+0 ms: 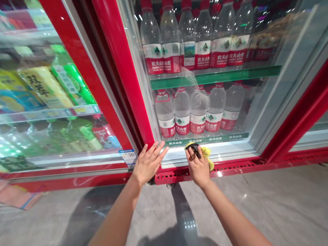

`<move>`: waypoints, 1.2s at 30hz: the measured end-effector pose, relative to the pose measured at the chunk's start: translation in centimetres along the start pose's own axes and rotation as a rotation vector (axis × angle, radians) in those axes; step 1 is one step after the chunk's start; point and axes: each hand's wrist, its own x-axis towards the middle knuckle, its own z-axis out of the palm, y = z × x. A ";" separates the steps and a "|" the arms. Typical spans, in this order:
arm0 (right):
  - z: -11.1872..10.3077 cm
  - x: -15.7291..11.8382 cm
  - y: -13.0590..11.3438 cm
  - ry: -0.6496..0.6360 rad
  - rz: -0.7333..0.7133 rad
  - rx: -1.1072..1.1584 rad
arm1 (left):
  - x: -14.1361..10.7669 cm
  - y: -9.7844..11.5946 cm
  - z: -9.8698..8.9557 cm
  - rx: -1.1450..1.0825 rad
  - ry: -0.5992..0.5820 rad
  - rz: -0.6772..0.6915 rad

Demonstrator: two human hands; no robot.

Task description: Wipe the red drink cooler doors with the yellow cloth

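My left hand (148,165) lies with fingers spread against the lower corner of the red door frame (118,65). Its fingertips reach toward the edge of the glass door (170,154). My right hand (199,170) grips a yellow cloth (207,158) with a black patch, pressed to the bottom of the same glass. Part of the cloth is hidden under the fingers. Behind the glass, red-capped water bottles (197,113) stand upright in rows, with a green-edged shelf (215,78) between the two levels.
To the left stands another red-framed fridge with green and yellow drink bottles (43,79). A small price tag (128,157) is at its lower corner. Pinkish boxes (11,189) sit at the far left. The floor (268,209) is grey and shiny, with shadows across it.
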 end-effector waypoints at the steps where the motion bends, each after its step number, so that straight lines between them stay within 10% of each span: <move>1: 0.1 0.8 -1.2 0.004 -0.003 0.014 | -0.2 -0.1 -0.2 0.003 -0.016 -0.001; 7: 0.8 -0.3 -1.8 -0.161 -0.423 0.083 | -1.3 -0.8 -0.8 -0.011 -0.082 -0.030; 11: 1.0 -3.3 0.8 -0.168 -0.346 0.033 | -2.0 -1.1 -0.9 -0.018 -0.106 -0.027; 18: 3.3 -0.3 -4.2 -0.257 -0.624 0.029 | -2.2 -0.6 -1.0 -0.063 -0.102 -0.043; 26: 1.5 -0.5 5.9 -0.187 -1.004 0.058 | -2.6 -0.7 -0.8 -0.055 -0.096 -0.022; 36: 6.0 1.2 -5.6 -0.238 -0.953 0.004 | -3.1 -1.1 -2.4 -0.058 -0.154 -0.023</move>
